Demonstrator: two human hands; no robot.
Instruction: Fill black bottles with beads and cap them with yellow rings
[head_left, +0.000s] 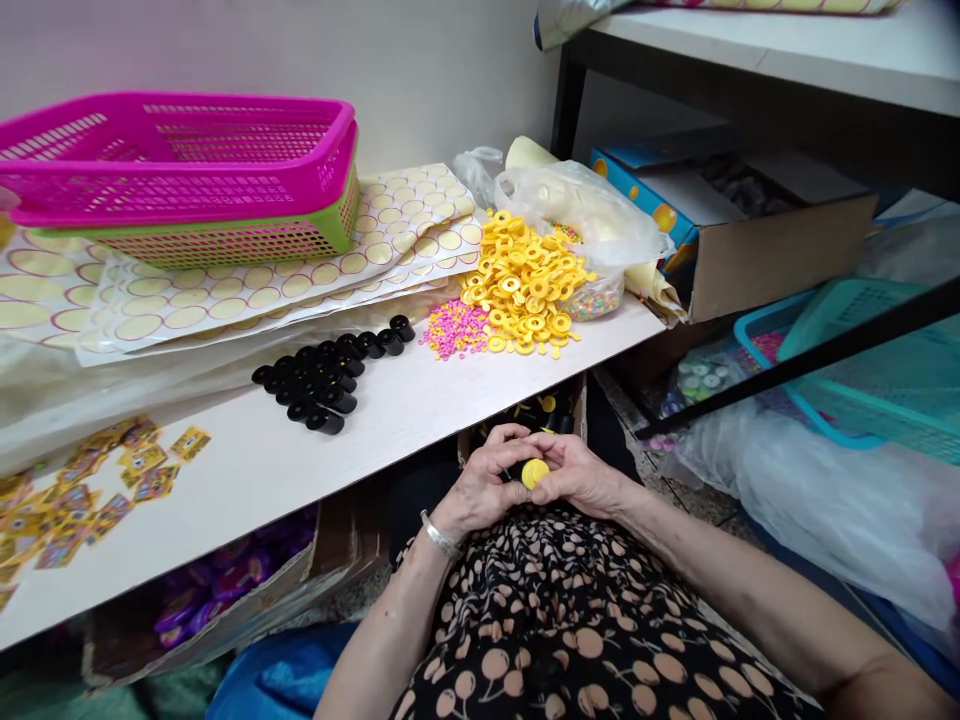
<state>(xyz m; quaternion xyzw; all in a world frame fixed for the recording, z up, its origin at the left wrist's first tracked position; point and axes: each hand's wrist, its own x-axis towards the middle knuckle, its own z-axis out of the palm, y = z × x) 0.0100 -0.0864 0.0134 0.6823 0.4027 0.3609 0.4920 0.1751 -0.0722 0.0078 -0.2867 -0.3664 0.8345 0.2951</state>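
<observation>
Close to my lap, both hands meet around a small round yellow cap. My left hand, with a silver bangle on its wrist, has its fingers curled around the cap's left side. From the other side my right hand pinches it between thumb and fingers. Whatever lies under the cap is mostly hidden by my fingers. Just beyond my hands, a box holds black and yellow pieces. On the white table are black cylinders, a heap of yellow ring-shaped parts and tiny pink and yellow beads.
A pink basket sits in a green one on sheets of round stickers. Small printed packets lie at left. An open carton and a turquoise basket are at right. Purple items fill a box under the table.
</observation>
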